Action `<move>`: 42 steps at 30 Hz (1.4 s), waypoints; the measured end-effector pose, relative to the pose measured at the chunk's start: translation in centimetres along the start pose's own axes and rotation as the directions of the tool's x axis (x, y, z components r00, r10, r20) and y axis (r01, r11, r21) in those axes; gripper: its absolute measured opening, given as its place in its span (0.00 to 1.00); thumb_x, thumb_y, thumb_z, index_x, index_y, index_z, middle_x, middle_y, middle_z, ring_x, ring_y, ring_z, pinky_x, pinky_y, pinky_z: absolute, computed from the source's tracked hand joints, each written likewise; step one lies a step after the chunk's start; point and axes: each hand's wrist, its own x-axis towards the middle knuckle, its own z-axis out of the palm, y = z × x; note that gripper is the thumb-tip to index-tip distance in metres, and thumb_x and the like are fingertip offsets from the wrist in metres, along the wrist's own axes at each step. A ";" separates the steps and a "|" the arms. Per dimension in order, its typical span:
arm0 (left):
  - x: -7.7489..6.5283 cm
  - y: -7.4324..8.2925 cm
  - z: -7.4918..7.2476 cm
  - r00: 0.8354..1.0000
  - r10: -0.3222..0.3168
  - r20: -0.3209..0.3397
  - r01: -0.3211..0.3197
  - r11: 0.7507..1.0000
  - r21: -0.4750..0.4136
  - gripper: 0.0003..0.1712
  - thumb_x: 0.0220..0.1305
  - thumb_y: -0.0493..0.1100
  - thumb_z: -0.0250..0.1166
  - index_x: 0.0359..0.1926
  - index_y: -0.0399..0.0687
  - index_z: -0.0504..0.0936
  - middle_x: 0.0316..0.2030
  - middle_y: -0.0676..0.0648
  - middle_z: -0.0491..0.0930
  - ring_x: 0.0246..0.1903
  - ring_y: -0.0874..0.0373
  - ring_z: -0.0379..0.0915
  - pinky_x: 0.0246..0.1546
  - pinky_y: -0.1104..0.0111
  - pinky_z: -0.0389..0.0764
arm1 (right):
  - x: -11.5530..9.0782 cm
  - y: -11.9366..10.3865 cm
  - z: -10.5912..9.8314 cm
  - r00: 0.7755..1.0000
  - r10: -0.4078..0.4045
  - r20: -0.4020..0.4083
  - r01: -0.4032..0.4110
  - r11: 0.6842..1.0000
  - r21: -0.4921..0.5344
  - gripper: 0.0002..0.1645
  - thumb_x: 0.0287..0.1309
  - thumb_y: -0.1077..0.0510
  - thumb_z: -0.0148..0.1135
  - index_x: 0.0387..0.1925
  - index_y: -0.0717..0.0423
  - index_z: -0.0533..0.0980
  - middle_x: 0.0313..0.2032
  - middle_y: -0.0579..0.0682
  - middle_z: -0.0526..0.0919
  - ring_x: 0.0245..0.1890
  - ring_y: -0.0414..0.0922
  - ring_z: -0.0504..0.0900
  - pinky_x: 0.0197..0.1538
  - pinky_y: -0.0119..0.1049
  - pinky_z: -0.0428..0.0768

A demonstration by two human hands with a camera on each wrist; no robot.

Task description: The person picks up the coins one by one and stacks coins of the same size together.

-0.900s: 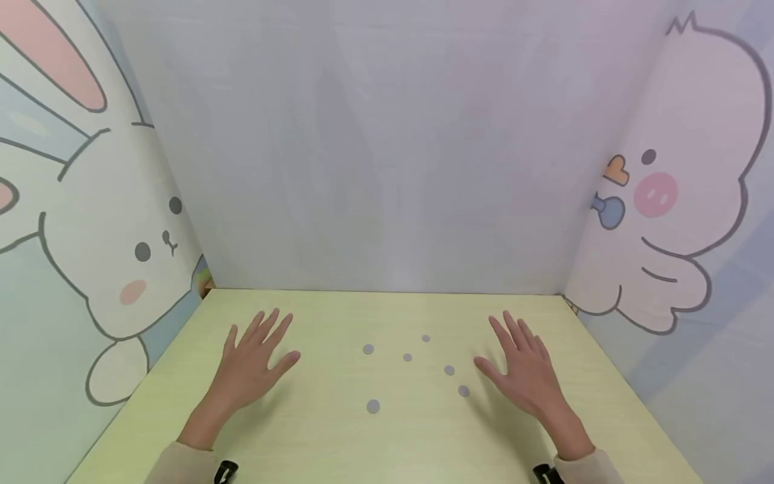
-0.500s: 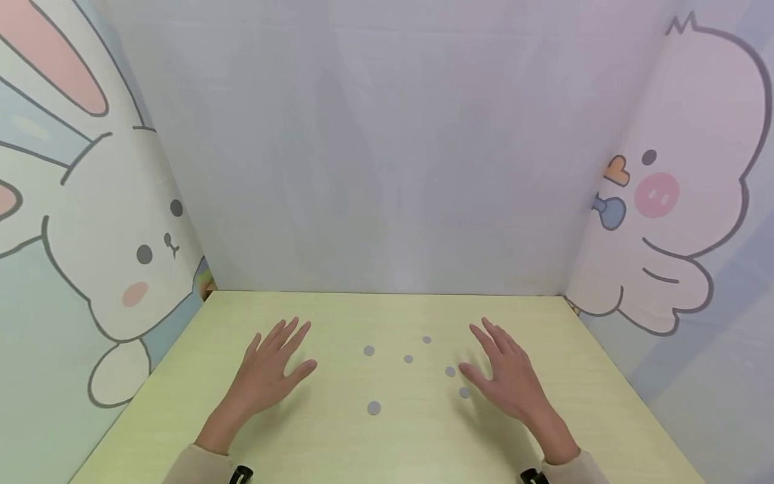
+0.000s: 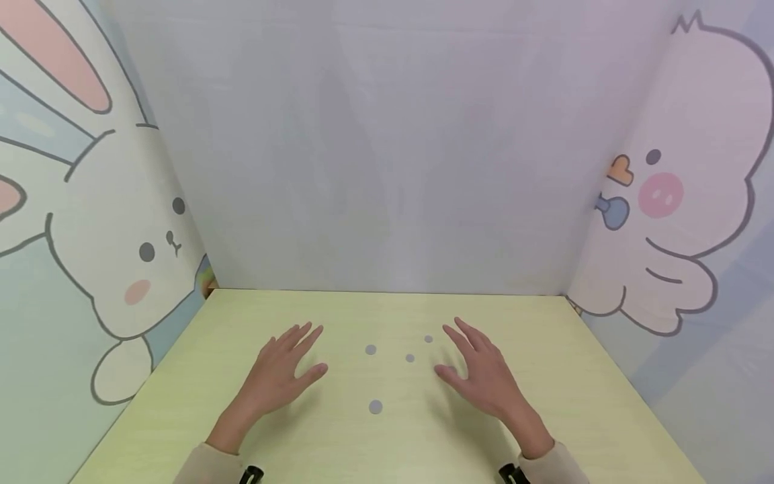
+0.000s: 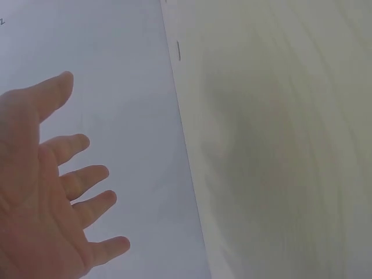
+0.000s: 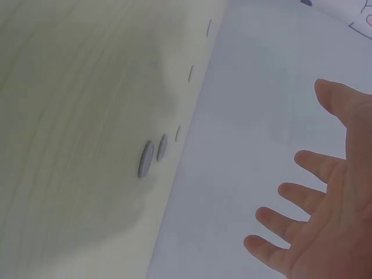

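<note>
Several flat grey discs lie scattered on the pale wood-grain table (image 3: pixel 338 444). One larger disc (image 3: pixel 375 407) is nearest the front, with another disc (image 3: pixel 371 349) further back on the left. My left hand (image 3: pixel 278 373) hovers over the table left of the discs, fingers spread and holding nothing. On the other side my right hand (image 3: pixel 486 376) is raised over the table, its fingers extended and bare. It covers part of the disc group in the head view. Below that hand, the right wrist view shows a grey disc (image 5: pixel 146 159) close to a second disc (image 5: pixel 163 147).
A plain pale cloth wall (image 3: pixel 387 148) stands behind the table's far edge. The left side panel carries a printed rabbit (image 3: pixel 121 222), the right one a printed chick (image 3: pixel 683 175). Both sleeves are beige, with a black band (image 3: pixel 252 474) at the left wrist.
Both hands have moved inward toward each other over the table. The right hand now hides discs that showed beside it before. The visible discs stay in place.
</note>
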 end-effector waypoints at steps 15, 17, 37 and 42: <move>0.1 0.9 1.3 0.999 -0.013 0.039 0.016 0.996 -0.090 0.39 0.74 0.63 0.65 0.79 0.55 0.70 0.77 0.44 0.69 0.73 0.38 0.67 0.65 0.35 0.71 | 1.1 -2.4 1.8 0.997 -0.010 0.075 0.004 0.997 0.079 0.41 0.66 0.37 0.70 0.76 0.45 0.72 0.75 0.52 0.72 0.73 0.57 0.72 0.66 0.64 0.74; 0.1 1.0 1.4 0.999 -0.017 0.050 0.022 0.995 -0.099 0.39 0.74 0.64 0.65 0.79 0.55 0.70 0.77 0.45 0.69 0.73 0.38 0.67 0.65 0.35 0.71 | 1.2 -2.7 1.9 0.995 0.001 0.099 -0.010 0.996 0.091 0.41 0.66 0.37 0.70 0.76 0.44 0.72 0.75 0.50 0.72 0.73 0.56 0.72 0.66 0.62 0.74; 1.2 2.1 2.1 0.991 -0.020 0.132 0.041 0.987 -0.156 0.29 0.72 0.58 0.70 0.70 0.61 0.80 0.68 0.54 0.80 0.68 0.48 0.75 0.64 0.44 0.76 | 1.4 -3.5 2.0 0.990 0.012 0.143 -0.028 0.993 0.114 0.31 0.66 0.45 0.73 0.68 0.44 0.79 0.67 0.46 0.80 0.69 0.52 0.78 0.61 0.58 0.80; 1.2 2.3 2.3 0.989 -0.011 0.146 0.037 0.983 -0.178 0.27 0.69 0.57 0.73 0.66 0.61 0.84 0.64 0.55 0.82 0.66 0.49 0.77 0.64 0.46 0.76 | 1.4 -3.5 2.4 0.991 -0.027 0.131 0.009 0.990 0.141 0.27 0.65 0.49 0.75 0.63 0.45 0.82 0.63 0.43 0.83 0.70 0.51 0.77 0.63 0.56 0.80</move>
